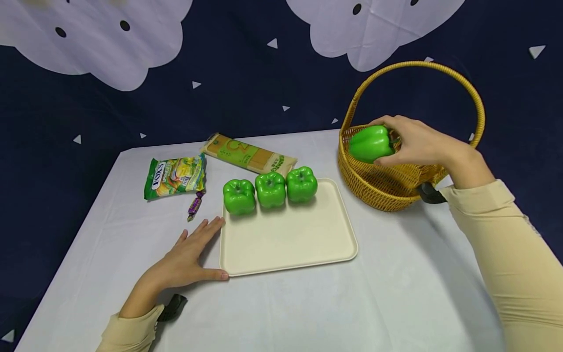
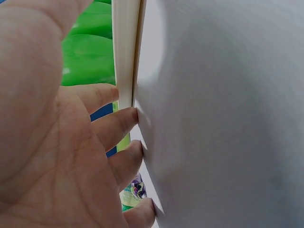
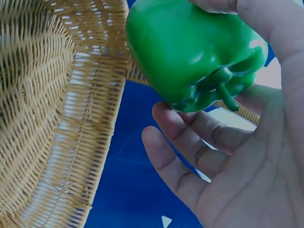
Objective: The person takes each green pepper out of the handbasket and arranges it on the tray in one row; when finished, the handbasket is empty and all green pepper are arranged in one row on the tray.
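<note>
My right hand [image 1: 415,142] pinches a green bell pepper [image 1: 370,144] between thumb and fingers, over the mouth of the yellow wicker basket [image 1: 374,193]. In the right wrist view the pepper [image 3: 194,52] lies on its side, stem toward my palm, with the basket wall [image 3: 90,118] beside it. My left hand [image 1: 182,264] is spread at the left edge of the cream tray [image 1: 290,239], thumb and fingertips right at its rim. The left wrist view shows the fingers stretched out along the tray rim [image 2: 124,52]. Three green bell peppers [image 1: 270,189] stand in a row along the tray's far side.
Left of the tray lie a green candy bag [image 1: 176,177] and a purple wrapped candy [image 1: 195,206]. A long noodle packet [image 1: 248,154] rests behind the peppers. The basket's tall handle [image 1: 415,64] arches above my right hand. A dark curtain [image 1: 246,98] hangs behind the white-covered table [image 1: 308,308].
</note>
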The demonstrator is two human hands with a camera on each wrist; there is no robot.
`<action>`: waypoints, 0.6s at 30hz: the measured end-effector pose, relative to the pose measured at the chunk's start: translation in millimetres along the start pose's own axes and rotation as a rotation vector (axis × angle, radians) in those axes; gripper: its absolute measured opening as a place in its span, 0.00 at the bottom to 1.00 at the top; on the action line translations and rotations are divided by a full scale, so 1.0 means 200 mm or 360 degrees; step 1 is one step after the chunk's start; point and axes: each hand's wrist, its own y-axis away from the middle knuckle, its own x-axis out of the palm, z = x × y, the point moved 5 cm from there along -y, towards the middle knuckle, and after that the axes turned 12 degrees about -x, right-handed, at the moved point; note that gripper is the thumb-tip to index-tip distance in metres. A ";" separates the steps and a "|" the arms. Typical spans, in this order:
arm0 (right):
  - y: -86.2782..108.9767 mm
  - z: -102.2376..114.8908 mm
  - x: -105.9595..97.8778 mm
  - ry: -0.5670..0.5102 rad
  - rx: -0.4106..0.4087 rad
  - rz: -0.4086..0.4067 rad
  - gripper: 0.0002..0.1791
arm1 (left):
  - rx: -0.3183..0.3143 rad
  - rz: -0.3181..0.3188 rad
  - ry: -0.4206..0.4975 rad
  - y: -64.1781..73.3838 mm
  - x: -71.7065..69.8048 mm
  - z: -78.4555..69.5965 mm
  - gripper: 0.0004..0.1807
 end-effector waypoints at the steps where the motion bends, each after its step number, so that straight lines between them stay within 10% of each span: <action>1: 0.00 0.01 0.00 -0.0001 -0.0010 -0.0001 0.51 | -0.0001 0.0000 -0.0001 0.00 0.00 0.00 0.73; 18: -0.08 0.20 0.09 -0.0076 -0.0236 0.0007 0.45 | -0.0011 0.0006 -0.0013 0.00 0.01 0.00 0.73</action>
